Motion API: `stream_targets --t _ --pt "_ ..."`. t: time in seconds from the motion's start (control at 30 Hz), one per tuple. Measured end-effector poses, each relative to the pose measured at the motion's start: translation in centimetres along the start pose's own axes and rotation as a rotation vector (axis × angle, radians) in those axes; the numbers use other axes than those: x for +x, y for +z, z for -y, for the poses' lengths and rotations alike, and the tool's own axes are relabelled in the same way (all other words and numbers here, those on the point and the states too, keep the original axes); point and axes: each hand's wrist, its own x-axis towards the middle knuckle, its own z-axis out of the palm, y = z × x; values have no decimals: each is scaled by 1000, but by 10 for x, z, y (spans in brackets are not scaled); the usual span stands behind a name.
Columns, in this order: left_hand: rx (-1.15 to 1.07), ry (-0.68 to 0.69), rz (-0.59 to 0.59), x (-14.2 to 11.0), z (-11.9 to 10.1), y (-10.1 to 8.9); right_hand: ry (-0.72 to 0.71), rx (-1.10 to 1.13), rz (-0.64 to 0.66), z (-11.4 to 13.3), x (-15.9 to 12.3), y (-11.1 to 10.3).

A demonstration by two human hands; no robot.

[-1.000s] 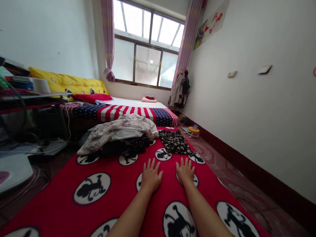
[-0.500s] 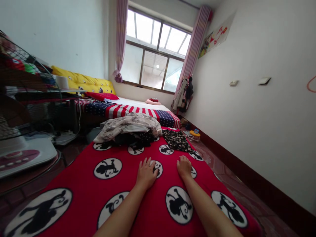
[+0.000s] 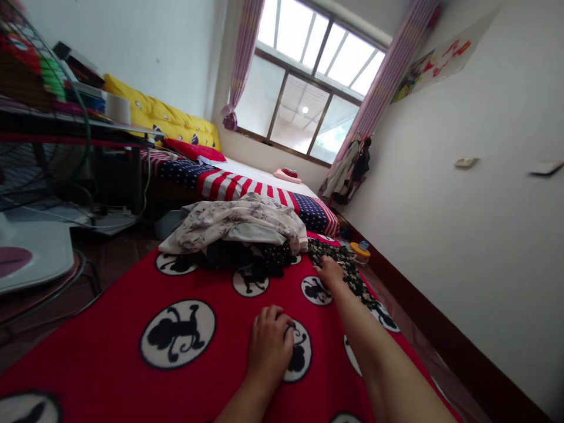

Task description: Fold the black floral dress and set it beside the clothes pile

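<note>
My left hand [image 3: 271, 341] rests palm down on a red blanket [image 3: 114, 317] printed with black monkeys in white circles. Its fingers are loosely bent, and nothing is in them. Farther forward, my right hand [image 3: 330, 273] reaches over the left edge of a black floral garment [image 3: 356, 275] lying flat on the blanket. The thumb stands apart from the bent fingers; their tips are partly hidden, and no cloth shows lifted. Left of that hand lies a heap of clothes, with a pale floral garment [image 3: 233, 222] on top and a black dotted one [image 3: 275, 255] underneath.
A bed with a stars-and-stripes cover [image 3: 247, 191] stands beyond the blanket, below a window. At left are a cluttered desk [image 3: 127, 130] and a white fan base [image 3: 35, 252]. A yellow stool [image 3: 359, 251] sits by the right wall, near hanging clothes [image 3: 350, 170].
My right hand has moved forward from the blanket to the black floral garment. My left hand stays on the blanket, now lower in view. The view has tilted and shifted.
</note>
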Motion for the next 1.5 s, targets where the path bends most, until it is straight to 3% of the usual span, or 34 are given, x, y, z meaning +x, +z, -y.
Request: stream_targets --t 0.17,0.4,0.5,0.67,0.73,0.83,0.9,1.0,1.1,1.27,1.4,1.5 --pt "-50 -31 8 1 -2 1 23 13 60 4 26 16" --pt "-59 -22 10 3 -4 3 54 246 -14 -3 49 29" --pt "-46 -13 13 3 -2 4 28 382 -32 -11 48 24" --pt "-25 14 -1 3 -1 5 54 411 -237 -39 19 15" --pt "-15 20 -1 3 -1 5 60 296 -176 -47 -1 21" --pt "11 26 2 3 1 4 68 106 97 -51 -21 33" --pt "21 45 2 3 3 4 73 74 189 -52 -21 33" --pt "12 80 14 2 5 4 72 64 158 -58 -15 19" --pt "4 69 22 2 6 4 181 20 83 -73 -26 12" --pt "-10 51 -8 3 4 4 327 -3 189 -95 -51 18" --pt "-17 36 -6 3 2 3 352 8 187 -68 -54 13" --pt "-16 41 -4 3 2 1 80 22 140 -21 -78 19"
